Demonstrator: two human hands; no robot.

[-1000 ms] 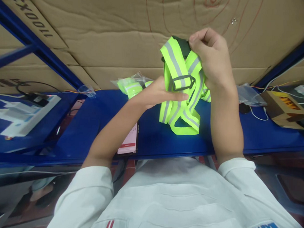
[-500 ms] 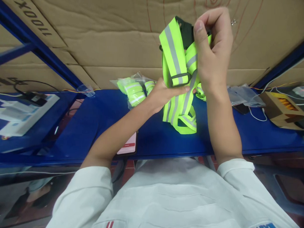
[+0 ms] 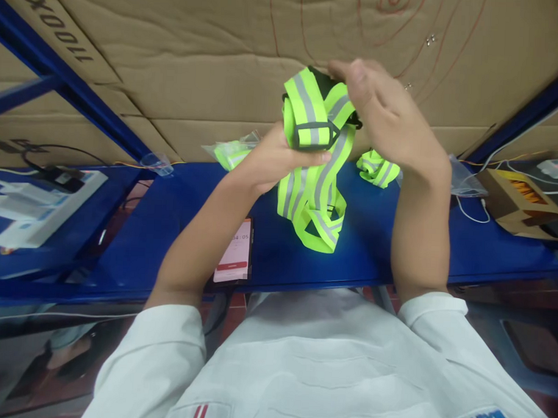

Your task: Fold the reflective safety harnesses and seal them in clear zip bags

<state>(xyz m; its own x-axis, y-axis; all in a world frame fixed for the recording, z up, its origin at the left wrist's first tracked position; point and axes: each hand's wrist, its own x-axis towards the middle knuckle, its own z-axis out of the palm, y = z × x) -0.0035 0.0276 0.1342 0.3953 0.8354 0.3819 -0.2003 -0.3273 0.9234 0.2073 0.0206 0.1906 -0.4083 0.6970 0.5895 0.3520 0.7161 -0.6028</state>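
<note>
My left hand [image 3: 281, 154] is closed around a folded bundle of neon-yellow reflective strap [image 3: 303, 103], its thumb lying across the front. The strap has a grey stripe, and a black slide buckle [image 3: 316, 136] sits just above that thumb. Loose loops of it hang below the hand over the blue table. At the bundle's upper right is my right hand [image 3: 383, 109], its fingers stretched out by the black part at the top. Slight blur and overlap hide whether those fingertips touch it.
Another bunched reflective strap [image 3: 378, 170] lies behind on the blue table [image 3: 277, 264], and a bagged one [image 3: 233, 154] is at left. A phone [image 3: 234, 250] rests by the front edge. A small open carton [image 3: 519, 202] stands right, a clear cup [image 3: 157, 163] left. Cardboard [image 3: 211, 66] walls the back.
The bundle has come down and slightly left with my left hand. My right hand has lowered, and its fingers have straightened from their curled grip at the top of the strap.
</note>
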